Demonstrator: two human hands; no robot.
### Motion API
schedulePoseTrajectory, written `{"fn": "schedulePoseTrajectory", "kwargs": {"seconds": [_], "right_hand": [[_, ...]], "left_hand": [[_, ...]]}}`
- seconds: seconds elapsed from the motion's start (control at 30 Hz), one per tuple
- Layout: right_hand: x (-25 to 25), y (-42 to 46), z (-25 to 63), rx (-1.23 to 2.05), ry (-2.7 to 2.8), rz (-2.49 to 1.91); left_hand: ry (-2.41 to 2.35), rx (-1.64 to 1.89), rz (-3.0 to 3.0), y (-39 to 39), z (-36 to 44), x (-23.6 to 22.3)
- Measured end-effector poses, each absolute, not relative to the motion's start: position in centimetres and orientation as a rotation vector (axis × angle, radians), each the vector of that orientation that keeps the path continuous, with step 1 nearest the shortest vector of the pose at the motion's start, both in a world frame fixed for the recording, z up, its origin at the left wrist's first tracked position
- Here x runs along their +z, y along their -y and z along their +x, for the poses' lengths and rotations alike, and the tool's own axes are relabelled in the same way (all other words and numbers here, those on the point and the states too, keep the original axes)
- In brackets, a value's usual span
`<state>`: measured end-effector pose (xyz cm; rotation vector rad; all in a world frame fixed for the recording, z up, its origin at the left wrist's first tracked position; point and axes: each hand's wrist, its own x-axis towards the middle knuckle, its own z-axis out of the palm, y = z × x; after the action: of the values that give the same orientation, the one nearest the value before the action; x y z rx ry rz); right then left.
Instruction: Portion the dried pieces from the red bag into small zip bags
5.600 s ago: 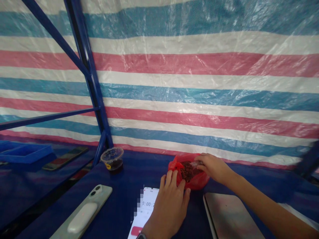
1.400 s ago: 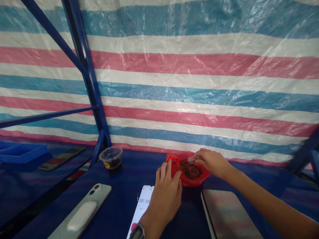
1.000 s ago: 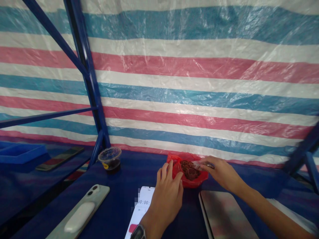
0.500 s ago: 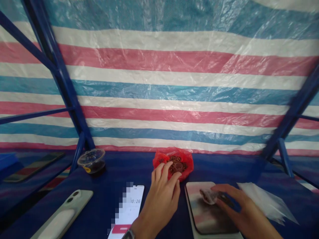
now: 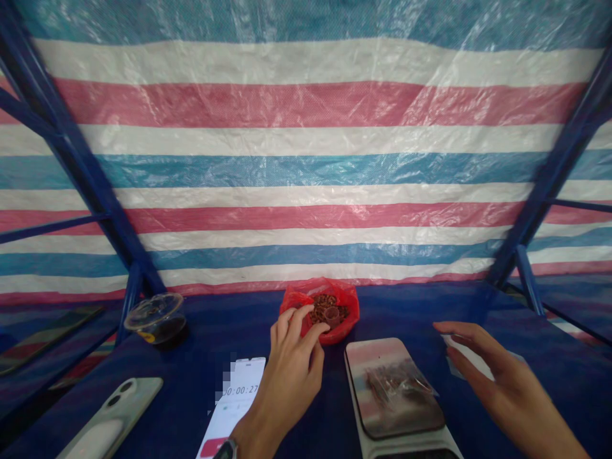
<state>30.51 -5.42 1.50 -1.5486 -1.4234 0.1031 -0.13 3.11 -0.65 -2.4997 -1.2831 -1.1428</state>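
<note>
My left hand [image 5: 297, 366] rests at the near left edge of a red plastic bag [image 5: 352, 312], fingers spread and gripping nothing that I can see. Small brown pieces [image 5: 325, 301] fill the rolled-open bag, and a small clear cup [image 5: 331, 313] lies among them. On the silver plate of a flat kitchen scale [image 5: 396, 421] lies a small clear plastic bag [image 5: 394, 382] with brown pieces inside. To the right of the scale is my right hand [image 5: 497, 376], thumb and fingers apart. It hovers over or touches some flat clear plastic bags [image 5: 471, 354], which it partly hides.
A phone with a running stopwatch [image 5: 239, 395] lies beside my left wrist. Farther left are a pale phone [image 5: 138, 392] with a white oval object [image 5: 98, 440] on it and a lidded clear tub [image 5: 165, 322] of dark liquid. Blue posts [image 5: 530, 191] and a striped sheet [image 5: 306, 191] stand behind.
My right hand has left the red bag, carried the small filled plastic bag to the scale and let go of it there, then moved right. My left hand has stayed by the red bag.
</note>
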Motion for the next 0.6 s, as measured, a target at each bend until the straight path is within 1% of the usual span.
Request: {"fn": "schedulePoseTrajectory", "kwargs": {"seconds": [0.27, 0.6], "right_hand": [[1.7, 5.8, 31.6, 0.205, 0.932, -1.689], [1.5, 5.7, 31.5, 0.221, 0.885, -1.694]], "left_hand": [[1.221, -1.229, -2.481, -3.1, -0.7, -0.3], [1.197, -1.272, -2.441, -3.3, -1.4, 0.1]]}}
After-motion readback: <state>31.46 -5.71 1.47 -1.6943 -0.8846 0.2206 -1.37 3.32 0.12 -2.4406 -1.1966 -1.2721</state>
